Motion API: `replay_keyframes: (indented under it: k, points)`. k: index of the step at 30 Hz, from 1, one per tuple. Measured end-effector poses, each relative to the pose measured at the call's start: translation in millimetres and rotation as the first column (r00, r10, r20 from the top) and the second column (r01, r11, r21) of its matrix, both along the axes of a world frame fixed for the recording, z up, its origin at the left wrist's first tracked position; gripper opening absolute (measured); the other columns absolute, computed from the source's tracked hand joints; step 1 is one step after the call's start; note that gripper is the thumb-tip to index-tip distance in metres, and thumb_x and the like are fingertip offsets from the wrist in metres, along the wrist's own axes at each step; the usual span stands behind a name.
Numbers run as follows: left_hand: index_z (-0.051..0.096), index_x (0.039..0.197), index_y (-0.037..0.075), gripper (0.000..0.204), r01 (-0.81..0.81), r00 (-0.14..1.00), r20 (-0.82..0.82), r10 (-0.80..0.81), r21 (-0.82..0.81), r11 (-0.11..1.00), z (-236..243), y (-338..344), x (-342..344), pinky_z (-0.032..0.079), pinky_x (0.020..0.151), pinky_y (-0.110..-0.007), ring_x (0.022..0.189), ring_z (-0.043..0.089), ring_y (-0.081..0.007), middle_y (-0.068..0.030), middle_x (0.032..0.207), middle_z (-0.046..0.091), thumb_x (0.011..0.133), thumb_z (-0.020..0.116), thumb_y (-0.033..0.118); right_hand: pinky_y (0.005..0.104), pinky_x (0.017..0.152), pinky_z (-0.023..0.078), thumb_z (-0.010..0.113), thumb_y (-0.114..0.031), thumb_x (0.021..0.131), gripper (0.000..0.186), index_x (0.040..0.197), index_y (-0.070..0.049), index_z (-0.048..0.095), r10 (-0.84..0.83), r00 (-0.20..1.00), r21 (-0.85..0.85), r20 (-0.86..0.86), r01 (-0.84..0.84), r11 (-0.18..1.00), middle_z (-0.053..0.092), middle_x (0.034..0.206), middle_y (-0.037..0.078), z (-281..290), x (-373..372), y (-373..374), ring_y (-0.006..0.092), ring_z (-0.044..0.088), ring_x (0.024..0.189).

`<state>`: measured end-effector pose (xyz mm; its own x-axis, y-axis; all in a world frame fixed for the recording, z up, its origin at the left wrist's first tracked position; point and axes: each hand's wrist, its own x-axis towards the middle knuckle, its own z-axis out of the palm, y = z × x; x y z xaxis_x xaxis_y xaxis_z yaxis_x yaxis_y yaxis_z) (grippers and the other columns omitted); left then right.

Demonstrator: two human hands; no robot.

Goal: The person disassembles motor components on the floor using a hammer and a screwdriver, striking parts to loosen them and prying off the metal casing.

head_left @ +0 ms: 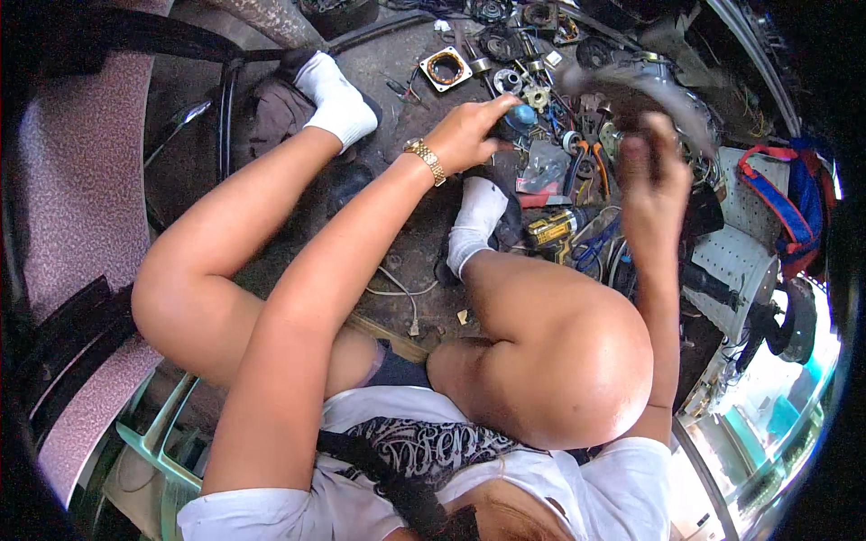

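Note:
My left hand (471, 137), with a gold watch (426, 162) at its wrist, reaches over the parts on the floor. Its thumb and fingers close round a dark piece with a rounded blue end (522, 115); the kind of piece cannot be made out. To the right, my raised right hand (653, 171) is blurred by motion. A long dark object (663, 101) is in its grip, too smeared to name. Below and between the hands lie orange-handled pliers (591, 153), a clear plastic bag (545, 169) and several small metal parts.
A square metal stator with copper windings (446, 68) lies beyond my left hand. Near my right foot (478, 212) is a yellow and black power drill (554, 229). A white perforated panel (735, 261) and a blue and red strap (794, 207) are at the right. A pale cord (402, 290) crosses the floor.

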<state>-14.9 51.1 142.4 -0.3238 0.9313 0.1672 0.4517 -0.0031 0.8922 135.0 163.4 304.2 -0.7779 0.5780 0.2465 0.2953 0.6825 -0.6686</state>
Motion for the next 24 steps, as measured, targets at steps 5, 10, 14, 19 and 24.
replay_keyframes:
  k: [5,10,14,19,24]
  points:
    - [0.045,0.114,0.008,0.053,0.008,0.994,-0.107,0.0,0.074,0.997,4.3,15.6,10.1,0.046,0.077,-0.041,0.093,0.056,-0.0362,-0.0185,0.098,0.059,0.066,0.067,0.005,0.0349,0.067,0.046,0.055,-0.008,0.083,0.014,0.093,0.002,0.057,0.044,0.997,0.15,0.056,-0.052,0.987,0.062,0.085,0.016,-15.7,18.6,12.8,0.0275,0.061,0.075]
    - [0.047,0.114,0.009,0.053,0.021,0.994,-0.109,-0.018,0.031,0.999,2.1,4.2,12.3,0.046,0.075,-0.041,0.09,0.057,-0.0356,-0.0183,0.099,0.059,0.066,0.068,0.008,0.0346,0.068,0.047,0.055,-0.007,0.082,0.019,0.1,0.001,0.055,-0.016,0.992,-0.101,-0.124,0.003,0.995,0.062,0.083,0.022,-22.7,9.9,-0.8,0.0356,0.061,0.074]
    - [0.047,0.112,0.009,0.05,-0.012,0.983,-0.18,0.029,0.093,0.996,0.9,7.4,15.9,0.047,0.074,-0.042,0.088,0.058,-0.0358,-0.0173,0.094,0.06,0.065,0.065,0.005,0.0344,0.067,0.046,0.053,-0.017,0.086,0.024,0.101,0.002,0.054,-0.009,0.987,0.129,0.16,-0.011,0.992,0.059,0.081,0.023,-53.1,18.4,2.4,0.0352,0.06,0.073]
    - [0.049,0.109,0.007,0.049,0.06,0.993,-0.105,-0.059,0.004,0.998,-3.4,13.4,19.1,0.047,0.074,-0.041,0.086,0.059,-0.0354,-0.0183,0.092,0.06,0.064,0.065,0.004,0.0354,0.073,0.046,0.067,-0.023,0.075,0.039,0.103,0.002,0.054,-0.032,0.999,-0.214,-0.021,0.027,0.977,0.063,0.088,0.019,-62.7,6.5,8.7,0.0305,0.062,0.08]
    - [0.051,0.108,0.006,0.054,0.166,0.985,-0.062,-0.161,0.098,0.981,-23.3,33.8,20.7,0.04,0.091,-0.038,0.104,0.049,-0.0339,-0.0175,0.109,0.048,0.061,0.074,0.019,0.0322,0.073,0.046,0.079,-0.017,0.062,0.045,0.096,0.0,0.055,-0.115,0.993,-0.453,-0.013,0.096,0.886,0.063,0.087,0.008,-106.5,3.7,15.2,0.0181,0.059,0.078]
